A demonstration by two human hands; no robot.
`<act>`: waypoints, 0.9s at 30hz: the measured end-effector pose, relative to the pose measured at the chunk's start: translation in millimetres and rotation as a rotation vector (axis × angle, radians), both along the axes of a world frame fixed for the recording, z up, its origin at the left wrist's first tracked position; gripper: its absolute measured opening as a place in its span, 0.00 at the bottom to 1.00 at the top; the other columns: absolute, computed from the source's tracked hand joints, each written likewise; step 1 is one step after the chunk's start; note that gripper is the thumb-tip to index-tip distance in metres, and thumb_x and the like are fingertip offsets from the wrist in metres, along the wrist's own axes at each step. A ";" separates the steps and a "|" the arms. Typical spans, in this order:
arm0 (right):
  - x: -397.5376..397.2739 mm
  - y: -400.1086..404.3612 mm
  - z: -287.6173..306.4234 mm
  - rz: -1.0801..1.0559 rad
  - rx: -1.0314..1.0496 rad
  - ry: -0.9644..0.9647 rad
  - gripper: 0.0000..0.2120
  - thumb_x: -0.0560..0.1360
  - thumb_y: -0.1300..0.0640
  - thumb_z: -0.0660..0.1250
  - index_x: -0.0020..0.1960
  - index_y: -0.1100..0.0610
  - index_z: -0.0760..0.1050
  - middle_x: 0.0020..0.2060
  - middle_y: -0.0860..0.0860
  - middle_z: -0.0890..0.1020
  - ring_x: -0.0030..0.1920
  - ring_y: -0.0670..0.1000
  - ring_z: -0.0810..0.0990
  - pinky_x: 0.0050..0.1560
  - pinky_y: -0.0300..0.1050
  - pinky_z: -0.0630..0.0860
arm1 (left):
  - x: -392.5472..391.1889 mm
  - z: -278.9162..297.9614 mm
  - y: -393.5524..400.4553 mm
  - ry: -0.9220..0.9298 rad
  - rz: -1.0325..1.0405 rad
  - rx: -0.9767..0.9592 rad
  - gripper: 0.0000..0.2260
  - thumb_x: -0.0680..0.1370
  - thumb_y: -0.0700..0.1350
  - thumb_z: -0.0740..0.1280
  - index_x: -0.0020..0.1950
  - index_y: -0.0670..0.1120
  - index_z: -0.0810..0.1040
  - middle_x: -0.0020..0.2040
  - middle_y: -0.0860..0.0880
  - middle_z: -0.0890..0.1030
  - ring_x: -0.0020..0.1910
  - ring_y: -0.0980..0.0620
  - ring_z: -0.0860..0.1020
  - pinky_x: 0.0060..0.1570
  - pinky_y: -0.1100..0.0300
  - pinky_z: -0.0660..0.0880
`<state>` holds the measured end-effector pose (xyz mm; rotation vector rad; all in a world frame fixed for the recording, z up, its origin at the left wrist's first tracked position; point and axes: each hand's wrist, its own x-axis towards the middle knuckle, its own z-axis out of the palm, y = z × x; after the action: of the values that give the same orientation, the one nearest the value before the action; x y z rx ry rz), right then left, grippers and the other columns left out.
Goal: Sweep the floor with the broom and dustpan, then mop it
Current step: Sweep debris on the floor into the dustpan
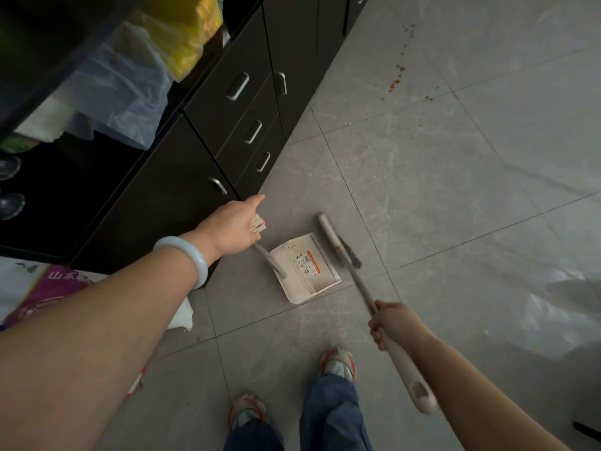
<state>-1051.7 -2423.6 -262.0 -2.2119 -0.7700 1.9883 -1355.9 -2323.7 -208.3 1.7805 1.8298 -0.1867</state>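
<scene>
While dark cabinets (195, 157) line the left side, left hand (235, 227) clenches the dustpan (305, 268) handle top, index finger pointing out. Dustpan sits on grey tile floor (455, 190), open side toward broom head. Broom (341, 245) head rests just beside it; right hand (395, 323) grasps broom handle. Orange-brown crumbs (395, 83) lie on the floor far right, well apart.

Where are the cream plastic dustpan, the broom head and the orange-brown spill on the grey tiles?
cream plastic dustpan (307, 271): head view, on the middle of its pan.
broom head (338, 244): head view, on its cream bar, above the dark bristles.
orange-brown spill (394, 83): head view, on its largest patch.
</scene>
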 end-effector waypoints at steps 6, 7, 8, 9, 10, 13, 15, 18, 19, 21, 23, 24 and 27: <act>21.4 -14.7 12.5 -0.015 -0.010 0.102 0.29 0.71 0.73 0.63 0.72 0.60 0.66 0.24 0.59 0.75 0.21 0.51 0.70 0.22 0.40 0.69 | -6.7 -1.7 -2.2 -0.008 0.034 -0.012 0.36 0.76 0.45 0.70 0.78 0.53 0.54 0.67 0.47 0.73 0.64 0.47 0.74 0.60 0.54 0.72; 30.8 -11.7 15.6 -0.027 0.013 0.092 0.30 0.72 0.73 0.63 0.72 0.59 0.66 0.24 0.59 0.74 0.20 0.51 0.70 0.22 0.39 0.68 | -6.5 -2.2 -1.8 -0.016 0.042 -0.015 0.36 0.76 0.45 0.70 0.78 0.53 0.53 0.66 0.48 0.74 0.63 0.48 0.74 0.60 0.54 0.72; 39.8 -5.7 17.8 -0.026 0.039 0.070 0.30 0.72 0.74 0.62 0.72 0.59 0.65 0.24 0.59 0.74 0.20 0.51 0.69 0.21 0.39 0.68 | -5.8 -2.8 -0.2 -0.019 0.054 -0.017 0.36 0.76 0.45 0.70 0.78 0.53 0.53 0.66 0.49 0.75 0.63 0.49 0.75 0.60 0.54 0.73; 48.5 3.9 18.5 -0.012 0.067 0.035 0.30 0.72 0.74 0.62 0.72 0.59 0.65 0.23 0.59 0.74 0.19 0.51 0.69 0.20 0.38 0.67 | -4.6 -3.2 2.5 -0.023 0.071 -0.016 0.36 0.76 0.45 0.71 0.78 0.53 0.54 0.65 0.49 0.76 0.63 0.49 0.75 0.60 0.54 0.73; 57.2 16.1 18.1 0.013 0.095 -0.004 0.30 0.72 0.74 0.62 0.72 0.60 0.66 0.23 0.59 0.74 0.19 0.51 0.69 0.20 0.38 0.67 | -2.6 -2.9 5.8 -0.024 0.090 -0.011 0.36 0.75 0.45 0.71 0.78 0.53 0.54 0.65 0.48 0.76 0.63 0.49 0.75 0.60 0.55 0.72; 82.9 62.0 9.8 0.057 0.154 -0.108 0.29 0.71 0.73 0.62 0.71 0.61 0.67 0.23 0.58 0.74 0.18 0.51 0.69 0.20 0.39 0.68 | 4.9 -2.3 20.2 -0.022 0.130 0.019 0.37 0.75 0.45 0.72 0.78 0.53 0.55 0.65 0.48 0.76 0.62 0.49 0.75 0.59 0.55 0.72; 101.2 91.1 -1.0 0.068 0.192 -0.174 0.24 0.72 0.73 0.62 0.66 0.61 0.71 0.22 0.58 0.74 0.17 0.51 0.69 0.19 0.39 0.68 | 11.9 -2.5 33.8 -0.040 0.128 0.026 0.37 0.74 0.45 0.72 0.78 0.53 0.55 0.65 0.48 0.77 0.62 0.50 0.76 0.61 0.54 0.72; 121.5 130.2 -19.4 0.135 0.200 -0.276 0.11 0.71 0.73 0.62 0.51 0.63 0.75 0.19 0.56 0.74 0.18 0.52 0.70 0.23 0.42 0.72 | 23.6 -6.4 58.2 -0.060 0.121 0.036 0.37 0.74 0.44 0.72 0.78 0.52 0.55 0.65 0.48 0.76 0.63 0.49 0.75 0.64 0.51 0.72; 124.6 141.2 -27.3 0.149 0.190 -0.300 0.07 0.71 0.72 0.62 0.47 0.66 0.75 0.20 0.56 0.75 0.20 0.53 0.71 0.25 0.44 0.74 | 29.1 -8.4 67.3 -0.060 0.112 0.042 0.37 0.74 0.44 0.72 0.78 0.51 0.56 0.66 0.47 0.76 0.63 0.48 0.75 0.65 0.50 0.72; 121.1 153.2 -40.5 0.196 0.150 -0.332 0.04 0.71 0.71 0.63 0.45 0.69 0.76 0.23 0.57 0.77 0.23 0.55 0.74 0.30 0.47 0.77 | 44.5 -11.1 86.0 -0.027 0.070 0.061 0.36 0.75 0.44 0.71 0.78 0.50 0.56 0.68 0.44 0.73 0.66 0.44 0.73 0.65 0.50 0.70; 107.2 148.2 -50.8 0.269 0.085 -0.317 0.06 0.71 0.70 0.64 0.46 0.69 0.77 0.26 0.57 0.78 0.27 0.56 0.76 0.37 0.52 0.81 | 62.5 -11.1 103.3 0.015 0.026 0.082 0.36 0.76 0.44 0.70 0.79 0.49 0.55 0.70 0.42 0.71 0.67 0.42 0.71 0.64 0.50 0.70; 98.1 139.7 -52.7 0.296 0.059 -0.284 0.07 0.70 0.70 0.63 0.47 0.67 0.77 0.27 0.57 0.78 0.28 0.56 0.77 0.38 0.52 0.81 | 69.5 -10.4 109.8 0.032 0.016 0.084 0.36 0.76 0.43 0.70 0.79 0.49 0.55 0.69 0.41 0.71 0.67 0.41 0.71 0.63 0.50 0.70; 76.3 108.8 -34.4 0.295 0.024 -0.171 0.16 0.70 0.72 0.63 0.55 0.62 0.76 0.22 0.55 0.75 0.22 0.53 0.73 0.26 0.42 0.76 | 75.9 -7.5 118.7 0.053 0.004 0.065 0.36 0.76 0.43 0.70 0.79 0.48 0.55 0.67 0.41 0.72 0.65 0.40 0.73 0.62 0.49 0.72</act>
<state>-975.5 -2314.7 -296.4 -2.3969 -1.1967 1.9071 -1280.0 -2204.9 -215.8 1.8322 1.8966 -0.1767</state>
